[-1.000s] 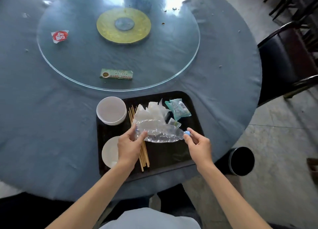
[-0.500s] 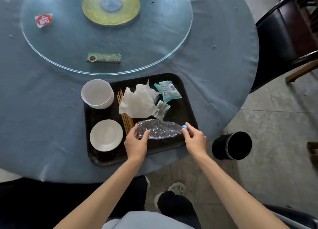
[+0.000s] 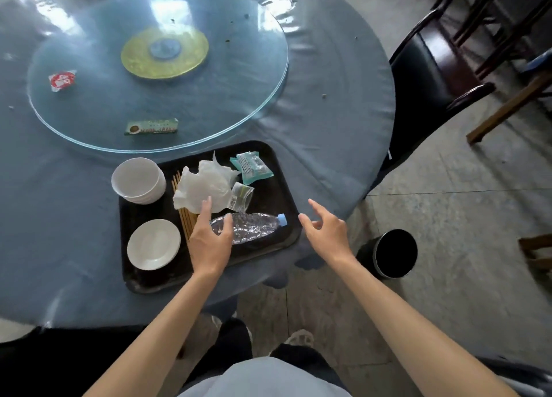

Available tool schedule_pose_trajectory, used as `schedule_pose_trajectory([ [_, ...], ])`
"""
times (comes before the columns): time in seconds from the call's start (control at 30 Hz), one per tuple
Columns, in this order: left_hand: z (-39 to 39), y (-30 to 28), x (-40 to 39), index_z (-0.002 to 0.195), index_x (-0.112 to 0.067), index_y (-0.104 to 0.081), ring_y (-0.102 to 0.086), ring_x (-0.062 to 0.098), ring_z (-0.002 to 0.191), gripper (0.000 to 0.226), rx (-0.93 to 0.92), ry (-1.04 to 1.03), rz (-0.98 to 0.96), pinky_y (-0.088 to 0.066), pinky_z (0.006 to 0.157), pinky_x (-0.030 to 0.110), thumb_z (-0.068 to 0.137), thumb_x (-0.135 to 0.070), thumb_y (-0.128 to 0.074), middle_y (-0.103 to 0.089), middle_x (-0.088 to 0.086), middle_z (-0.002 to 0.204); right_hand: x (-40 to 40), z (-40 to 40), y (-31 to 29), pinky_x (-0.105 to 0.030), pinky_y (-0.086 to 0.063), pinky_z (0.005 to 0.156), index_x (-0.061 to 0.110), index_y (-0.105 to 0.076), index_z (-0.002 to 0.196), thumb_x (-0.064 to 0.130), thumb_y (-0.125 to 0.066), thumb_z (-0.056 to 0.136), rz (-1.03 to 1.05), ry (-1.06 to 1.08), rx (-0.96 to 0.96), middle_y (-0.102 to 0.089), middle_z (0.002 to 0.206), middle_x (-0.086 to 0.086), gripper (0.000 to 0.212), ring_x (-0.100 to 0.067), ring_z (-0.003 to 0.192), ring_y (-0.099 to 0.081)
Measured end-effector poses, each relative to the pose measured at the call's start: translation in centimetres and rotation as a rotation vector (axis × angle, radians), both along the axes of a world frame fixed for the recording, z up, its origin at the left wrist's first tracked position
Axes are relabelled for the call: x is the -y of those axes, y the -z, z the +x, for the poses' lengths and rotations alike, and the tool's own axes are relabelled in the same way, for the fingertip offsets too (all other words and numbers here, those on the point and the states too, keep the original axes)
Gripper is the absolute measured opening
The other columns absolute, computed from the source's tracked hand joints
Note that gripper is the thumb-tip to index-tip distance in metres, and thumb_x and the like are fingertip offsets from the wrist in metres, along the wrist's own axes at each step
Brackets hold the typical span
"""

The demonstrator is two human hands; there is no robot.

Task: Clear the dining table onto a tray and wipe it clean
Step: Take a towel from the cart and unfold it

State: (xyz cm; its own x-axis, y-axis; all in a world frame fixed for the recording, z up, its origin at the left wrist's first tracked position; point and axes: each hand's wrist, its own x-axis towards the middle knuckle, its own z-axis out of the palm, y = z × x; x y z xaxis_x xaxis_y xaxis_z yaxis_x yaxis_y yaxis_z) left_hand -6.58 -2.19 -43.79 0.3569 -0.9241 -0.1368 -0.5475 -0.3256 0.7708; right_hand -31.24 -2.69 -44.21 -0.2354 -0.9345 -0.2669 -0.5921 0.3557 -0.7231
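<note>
Head view: the black tray (image 3: 286,187) sits at the near edge of the round bench (image 3: 328,128); on it lie a crushed plastic bottle (image 3: 254,226), white tissue (image 3: 206,187), chopsticks (image 3: 185,220), stacked bowls (image 3: 139,180), a saucer (image 3: 153,244) and a teal packet (image 3: 251,168); the left hand (image 3: 209,241) hovers over the bottle's base, fingers (image 3: 206,207) spread, holding nothing; the right hand (image 3: 325,232) hangs just right of the tray, fingers loosely spread; a red wrapper (image 3: 62,80) and green packet (image 3: 151,127) lie far on the glass turntable (image 3: 239,98).

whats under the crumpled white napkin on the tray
The bundle of wooden chopsticks runs under the crumpled napkin; its ends stick out above and below. Whatever else lies on the black tray beneath is covered.
</note>
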Motion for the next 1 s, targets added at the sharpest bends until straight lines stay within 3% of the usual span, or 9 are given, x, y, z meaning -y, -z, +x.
schedule_pose_trajectory([
  [0.17, -5.7, -4.4, 2.0, 0.155, -0.042, -0.031, -0.008, 0.021, 0.156, 0.064, 0.168, 0.358, -0.152, -0.022, 0.122, 0.045, 0.097, -0.046, -0.059, -0.019, -0.010, 0.167, -2.2, -5.9, -4.5, -0.040, -0.044, 0.108, 0.028, -0.059, 0.144, 0.051, -0.071, 0.091, -0.218, 0.035, -0.176, -0.057, 0.149, -0.004, 0.059, -0.025, 0.134, -0.051],
  [0.37, -15.7, -7.8, 3.5, 0.156, -0.041, -0.028, 0.006, 0.024, 0.156, 0.071, 0.344, 0.718, -0.327, -0.014, 0.125, 0.051, 0.091, -0.069, -0.033, -0.008, -0.008, 0.169, -7.3, -15.0, -7.9, -0.048, -0.036, 0.115, 0.033, -0.055, 0.146, 0.064, -0.058, 0.091, -0.395, 0.163, -0.474, -0.042, 0.161, -0.004, 0.063, -0.027, 0.149, -0.031],
  [0.53, -24.7, -8.8, 2.5, 0.157, -0.046, -0.020, 0.016, 0.019, 0.155, 0.067, 0.342, 0.962, -0.412, -0.011, 0.124, 0.056, 0.096, -0.067, -0.033, 0.002, -0.013, 0.169, -13.8, -23.1, -10.0, -0.053, -0.035, 0.116, 0.039, -0.043, 0.153, 0.073, -0.044, 0.090, -0.352, 0.294, -0.656, -0.033, 0.166, -0.004, 0.072, -0.028, 0.155, -0.022],
  [0.77, -37.7, -9.5, -0.7, 0.157, -0.049, -0.016, 0.016, 0.019, 0.155, 0.067, 0.266, 1.258, -0.477, -0.013, 0.124, 0.057, 0.095, -0.071, -0.029, 0.006, -0.017, 0.168, -24.3, -31.7, -11.1, -0.052, -0.028, 0.121, 0.041, -0.032, 0.158, 0.077, -0.038, 0.091, -0.213, 0.582, -0.687, -0.024, 0.169, -0.005, 0.077, -0.026, 0.157, -0.015],
  [1.0, -53.2, -9.7, -7.0, 0.157, -0.048, -0.012, 0.022, 0.018, 0.153, 0.068, 0.167, 1.596, -0.519, -0.006, 0.123, 0.054, 0.095, -0.073, -0.026, 0.010, -0.017, 0.168, -35.0, -38.7, -10.5, -0.049, -0.023, 0.122, 0.044, -0.020, 0.160, 0.078, -0.033, 0.094, -0.114, 0.844, -0.711, -0.014, 0.172, 0.000, 0.076, -0.021, 0.158, -0.006],
])
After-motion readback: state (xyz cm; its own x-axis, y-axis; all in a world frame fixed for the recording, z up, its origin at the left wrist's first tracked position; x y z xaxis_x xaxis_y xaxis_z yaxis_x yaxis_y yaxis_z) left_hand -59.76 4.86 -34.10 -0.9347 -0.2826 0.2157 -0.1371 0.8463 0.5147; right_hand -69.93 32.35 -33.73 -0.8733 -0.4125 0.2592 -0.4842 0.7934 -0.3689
